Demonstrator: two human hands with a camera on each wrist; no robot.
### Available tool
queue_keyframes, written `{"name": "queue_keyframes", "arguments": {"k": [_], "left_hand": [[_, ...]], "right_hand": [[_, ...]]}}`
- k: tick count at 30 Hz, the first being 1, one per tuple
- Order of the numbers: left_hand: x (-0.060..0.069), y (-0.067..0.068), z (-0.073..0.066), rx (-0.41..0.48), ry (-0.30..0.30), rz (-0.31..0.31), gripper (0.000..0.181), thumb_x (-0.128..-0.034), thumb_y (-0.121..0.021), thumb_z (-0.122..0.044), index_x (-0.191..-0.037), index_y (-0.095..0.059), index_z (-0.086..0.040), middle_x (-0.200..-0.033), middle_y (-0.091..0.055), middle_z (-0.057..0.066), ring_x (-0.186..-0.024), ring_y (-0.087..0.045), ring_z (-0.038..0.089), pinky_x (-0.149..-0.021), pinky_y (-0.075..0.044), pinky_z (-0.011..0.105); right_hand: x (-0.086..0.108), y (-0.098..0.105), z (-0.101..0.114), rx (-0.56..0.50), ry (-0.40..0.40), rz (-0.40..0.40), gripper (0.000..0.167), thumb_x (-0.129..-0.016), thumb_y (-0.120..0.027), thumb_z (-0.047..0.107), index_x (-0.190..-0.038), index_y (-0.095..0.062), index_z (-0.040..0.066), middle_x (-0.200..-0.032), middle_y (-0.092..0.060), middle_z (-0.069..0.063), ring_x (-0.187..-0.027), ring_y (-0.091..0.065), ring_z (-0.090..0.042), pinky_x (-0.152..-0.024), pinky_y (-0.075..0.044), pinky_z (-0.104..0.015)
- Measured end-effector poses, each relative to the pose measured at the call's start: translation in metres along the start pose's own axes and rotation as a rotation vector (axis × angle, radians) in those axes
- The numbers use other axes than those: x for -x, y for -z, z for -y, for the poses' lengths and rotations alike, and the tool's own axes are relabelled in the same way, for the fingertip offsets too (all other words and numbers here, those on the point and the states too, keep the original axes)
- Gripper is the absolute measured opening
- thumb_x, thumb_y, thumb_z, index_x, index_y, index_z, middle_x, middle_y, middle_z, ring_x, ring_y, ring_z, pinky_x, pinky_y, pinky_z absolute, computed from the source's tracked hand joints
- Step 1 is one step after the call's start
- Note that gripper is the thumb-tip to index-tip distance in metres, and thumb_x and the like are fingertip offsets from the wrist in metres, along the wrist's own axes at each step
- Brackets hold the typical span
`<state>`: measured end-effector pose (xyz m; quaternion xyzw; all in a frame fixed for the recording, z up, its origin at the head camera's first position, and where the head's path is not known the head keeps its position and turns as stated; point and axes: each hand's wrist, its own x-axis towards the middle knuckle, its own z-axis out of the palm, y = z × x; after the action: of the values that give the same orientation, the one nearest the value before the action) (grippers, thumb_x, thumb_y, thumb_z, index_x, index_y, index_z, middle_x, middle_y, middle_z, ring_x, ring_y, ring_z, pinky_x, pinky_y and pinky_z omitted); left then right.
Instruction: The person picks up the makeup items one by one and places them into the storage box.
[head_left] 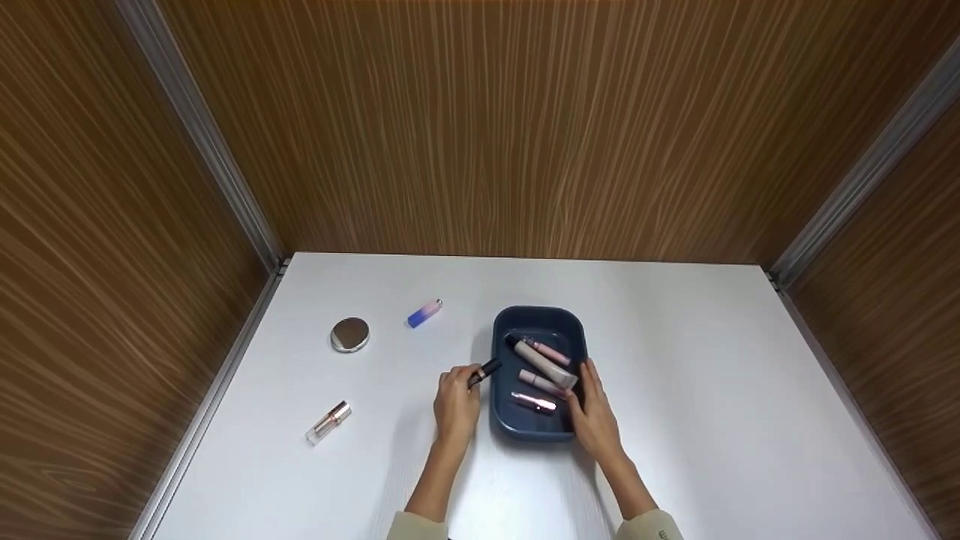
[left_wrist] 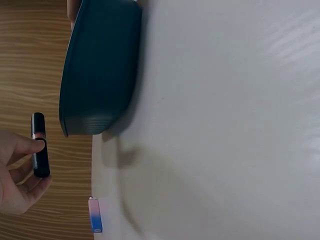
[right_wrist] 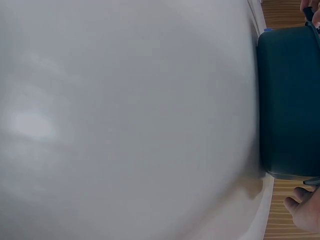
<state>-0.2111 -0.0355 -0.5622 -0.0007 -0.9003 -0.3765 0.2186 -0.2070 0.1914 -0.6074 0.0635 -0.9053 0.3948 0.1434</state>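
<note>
My left hand (head_left: 456, 405) pinches a black lipstick tube (head_left: 490, 367) with a rose-gold band, raised just by the left rim of a dark blue bin (head_left: 517, 433). In the left wrist view the lipstick stands nearly upright between thumb and fingers. At the bin's right side my right hand (head_left: 598, 420) holds the wall, thumb over the rim and fingers along the outside. Inside the bin lie a grey squeeze tube (head_left: 545, 363) with a black cap, a pink tube (head_left: 551, 352) partly under it, a pale pink tube (head_left: 540, 382) and a shiny pink tube (head_left: 534, 403).
Left on the white table (head_left: 697, 390) lie a round silver compact (head_left: 349, 334), a pink-and-blue tube (head_left: 425, 313) and a clear lip gloss tube (head_left: 328, 423) with a metallic cap. Wood-grain panels (head_left: 480, 135) enclose the back and sides.
</note>
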Motion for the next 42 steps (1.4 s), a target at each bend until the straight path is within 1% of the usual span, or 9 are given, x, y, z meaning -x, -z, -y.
{"name": "queue_keyframes", "arguments": {"k": [7,16,25,36,42], "left_hand": [[0.003,-0.001,-0.002,0.007,0.016,0.016,0.025,-0.0738,-0.070,0.003,-0.096,-0.070,-0.007,-0.094,-0.065,0.004,-0.086,-0.057,0.023,-0.071,-0.048,0.037],[0.005,-0.001,-0.006,0.004,-0.024,-0.003,0.024,-0.0736,-0.071,0.002,-0.095,-0.071,-0.007,-0.092,-0.065,0.004,-0.083,-0.057,0.023,-0.070,-0.048,0.036],[0.008,-0.002,-0.012,0.015,-0.010,0.047,0.026,-0.0749,-0.071,0.001,-0.100,-0.070,-0.006,-0.096,-0.065,0.004,-0.087,-0.057,0.022,-0.073,-0.048,0.035],[0.011,-0.006,-0.016,0.010,-0.026,0.054,0.028,-0.0728,-0.071,0.003,-0.099,-0.070,-0.007,-0.096,-0.064,0.004,-0.087,-0.057,0.022,-0.072,-0.048,0.035],[0.014,-0.009,-0.018,0.016,-0.038,0.063,0.028,-0.0721,-0.071,0.003,-0.099,-0.070,-0.006,-0.096,-0.065,0.004,-0.087,-0.057,0.022,-0.072,-0.048,0.033]], "right_hand": [[0.000,-0.001,0.000,-0.002,0.000,0.000,0.056,-0.094,-0.050,0.018,-0.140,-0.030,-0.005,-0.148,-0.022,-0.017,-0.131,-0.024,-0.036,-0.100,-0.025,-0.051],[0.000,0.000,0.001,-0.008,0.003,0.016,0.055,-0.096,-0.047,0.020,-0.140,-0.028,-0.005,-0.148,-0.020,-0.017,-0.132,-0.022,-0.036,-0.102,-0.023,-0.051],[-0.001,0.000,0.001,-0.003,0.009,0.009,0.055,-0.095,-0.048,0.018,-0.140,-0.028,-0.005,-0.148,-0.020,-0.018,-0.132,-0.022,-0.037,-0.102,-0.022,-0.051],[-0.001,0.000,0.001,-0.003,0.006,0.008,0.054,-0.095,-0.049,0.016,-0.140,-0.028,-0.006,-0.147,-0.021,-0.018,-0.132,-0.022,-0.037,-0.101,-0.024,-0.051],[0.000,-0.001,0.002,-0.009,-0.016,0.011,0.054,-0.095,-0.048,0.017,-0.140,-0.028,-0.005,-0.148,-0.020,-0.018,-0.132,-0.022,-0.036,-0.101,-0.023,-0.051]]}}
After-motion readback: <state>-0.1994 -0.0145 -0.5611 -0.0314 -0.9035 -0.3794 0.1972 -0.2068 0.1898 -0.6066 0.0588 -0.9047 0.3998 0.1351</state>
